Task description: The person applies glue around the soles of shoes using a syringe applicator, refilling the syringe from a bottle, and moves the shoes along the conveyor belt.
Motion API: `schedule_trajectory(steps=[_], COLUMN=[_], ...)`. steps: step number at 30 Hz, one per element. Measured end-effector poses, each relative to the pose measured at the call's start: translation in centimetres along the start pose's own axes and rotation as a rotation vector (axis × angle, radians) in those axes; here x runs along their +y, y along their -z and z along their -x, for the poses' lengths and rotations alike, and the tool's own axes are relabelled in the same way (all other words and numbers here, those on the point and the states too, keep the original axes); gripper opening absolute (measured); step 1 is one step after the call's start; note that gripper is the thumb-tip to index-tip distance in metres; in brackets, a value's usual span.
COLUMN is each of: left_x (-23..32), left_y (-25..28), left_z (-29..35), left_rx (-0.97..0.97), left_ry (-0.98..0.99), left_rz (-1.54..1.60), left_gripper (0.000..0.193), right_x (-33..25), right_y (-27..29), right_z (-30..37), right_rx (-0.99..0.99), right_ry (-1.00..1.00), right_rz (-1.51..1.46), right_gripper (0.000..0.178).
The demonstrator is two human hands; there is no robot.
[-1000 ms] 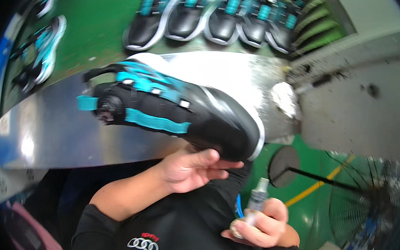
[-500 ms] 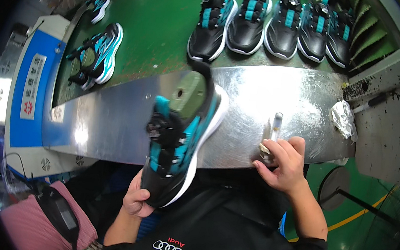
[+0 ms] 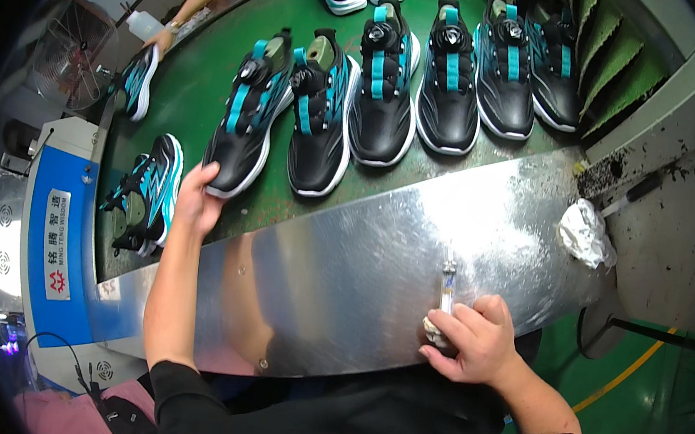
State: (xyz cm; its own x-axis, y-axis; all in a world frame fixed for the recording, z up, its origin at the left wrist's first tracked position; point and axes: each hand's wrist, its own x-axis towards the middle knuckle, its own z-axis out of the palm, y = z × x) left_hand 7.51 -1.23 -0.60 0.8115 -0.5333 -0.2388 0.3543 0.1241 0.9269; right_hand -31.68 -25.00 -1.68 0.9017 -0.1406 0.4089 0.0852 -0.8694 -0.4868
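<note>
Up at the far reach of the left arm, the left hand (image 3: 197,196) lies with its fingers curled about the heel of a black and teal shoe (image 3: 248,114), a loose holding grip on the sole's rear edge rather than a tight clamp. That shoe sits on the green belt (image 3: 201,86), its long axis running away from the hand, heel toward the person and toe pointing up and slightly right. It is the leftmost of a row; just beside it on the right stands a second shoe (image 3: 321,114), nearly touching, and further right come three more black shoes (image 3: 449,76) lined up the same way.

Closer in, the right hand (image 3: 474,340) rests on the shiny metal tabletop (image 3: 343,258), its fingers closed around a small clear bottle (image 3: 446,287) whose neck points away from the body. Something pale is pressed under the fingers; what it is cannot be told. The left hand is clearly the nearer one to the shoe; the right hand lies well apart from it, down and to the right.

Further out, a crumpled white wad (image 3: 584,231) lies at the tabletop's right end. Left of the belt, another pair of teal shoes (image 3: 147,193) sits by a blue machine (image 3: 57,239), and at the far end another person's hand (image 3: 162,38) holds a shoe.
</note>
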Motion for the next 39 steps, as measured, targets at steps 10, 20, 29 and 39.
schedule_trajectory(steps=[10, 20, 29, 39], left_x=[-0.9, -1.5, 1.4, -0.1], left_y=[-2.3, 14.6, 13.1, 8.1], left_z=[-9.0, 11.7, 4.0, 18.1], left_rx=[0.381, 0.807, 0.646, 0.485], left_ry=[-0.243, -0.500, -0.535, -0.167], left_rz=[0.073, -0.212, -0.537, -0.426], left_gripper=[0.074, 0.048, 0.052, 0.052], right_x=[-0.2, 0.0, -0.7, -0.5], right_y=[-0.7, -0.9, -1.4, -0.9], right_z=[-0.7, -0.1, 0.0, -0.2], right_rx=[-0.028, 0.011, 0.075, 0.051], right_ry=[0.013, 0.044, 0.065, 0.041], right_rz=[-0.031, -0.008, -0.003, -0.031], right_gripper=[0.034, 0.034, 0.035, 0.035])
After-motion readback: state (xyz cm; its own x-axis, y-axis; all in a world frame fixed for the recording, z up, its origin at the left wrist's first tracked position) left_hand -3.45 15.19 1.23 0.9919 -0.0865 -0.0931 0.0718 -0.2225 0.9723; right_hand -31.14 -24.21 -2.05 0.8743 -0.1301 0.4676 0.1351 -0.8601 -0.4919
